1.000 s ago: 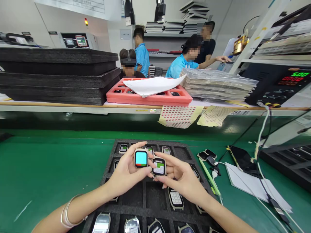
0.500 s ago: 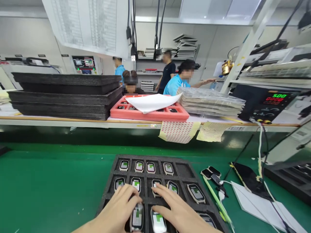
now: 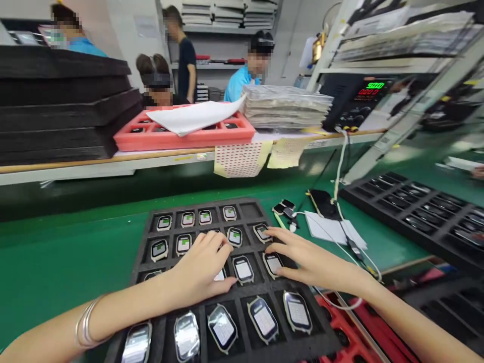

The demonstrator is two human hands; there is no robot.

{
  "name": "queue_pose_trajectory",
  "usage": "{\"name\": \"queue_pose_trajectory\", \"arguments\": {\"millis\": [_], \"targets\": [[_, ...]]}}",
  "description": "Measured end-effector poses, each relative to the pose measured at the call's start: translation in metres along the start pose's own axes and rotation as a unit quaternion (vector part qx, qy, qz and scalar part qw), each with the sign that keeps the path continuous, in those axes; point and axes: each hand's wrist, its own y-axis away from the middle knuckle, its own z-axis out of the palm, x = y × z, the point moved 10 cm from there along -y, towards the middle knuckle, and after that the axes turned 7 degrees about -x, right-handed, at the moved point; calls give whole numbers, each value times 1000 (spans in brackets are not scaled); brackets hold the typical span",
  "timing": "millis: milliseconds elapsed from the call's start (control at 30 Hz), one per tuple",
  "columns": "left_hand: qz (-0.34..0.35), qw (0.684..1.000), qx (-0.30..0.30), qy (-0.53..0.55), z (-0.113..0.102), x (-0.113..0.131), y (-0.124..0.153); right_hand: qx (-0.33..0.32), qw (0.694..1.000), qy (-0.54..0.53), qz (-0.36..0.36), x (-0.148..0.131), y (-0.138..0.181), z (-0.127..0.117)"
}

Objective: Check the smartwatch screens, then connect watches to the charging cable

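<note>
A black foam tray point(image 3: 278, 317) lies in front of me, its pockets holding several smartwatch faces without straps. Over the middle of the tray is my left hand point(image 3: 206, 264), fingers bent and thumb stretched out apart from them. It partly covers one watch, and its thumb lies near the edge of a lit smartwatch point(image 3: 243, 269). My right hand point(image 3: 298, 254) reaches in at the right side with fingers spread. Its thumb and a finger touch a smartwatch point(image 3: 272, 263), while another fingertip is at the smartwatch point(image 3: 261, 232) behind it. Some screens show green blocks, others white keypad-like pages.
A red foam tray point(image 3: 181, 142) bearing a white sheet stands on the shelf beside stacked black trays point(image 3: 60, 111). A power supply point(image 3: 359, 103) sits farther right. Cables, a white pad point(image 3: 335, 229) and another filled black tray point(image 3: 416, 201) lie rightward. Co-workers sit and stand beyond.
The view has turned right and down, showing more of the tray's near rows. My right hand has shifted to the tray's right-hand column; my left hand is over different watches.
</note>
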Motion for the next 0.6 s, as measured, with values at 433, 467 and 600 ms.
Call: {"name": "queue_pose_trajectory", "arguments": {"millis": [433, 467, 600], "targets": [[32, 975, -102, -195, 45, 41, -57, -41, 999, 20, 2, -3, -6, -4], [43, 972, -118, -197, 46, 41, -59, -42, 999, 7, 4, 1, -6, -5], [68, 977, -143, -144, 50, 29, -64, -53, 993, -101, 9, 19, 3, -6]]}}
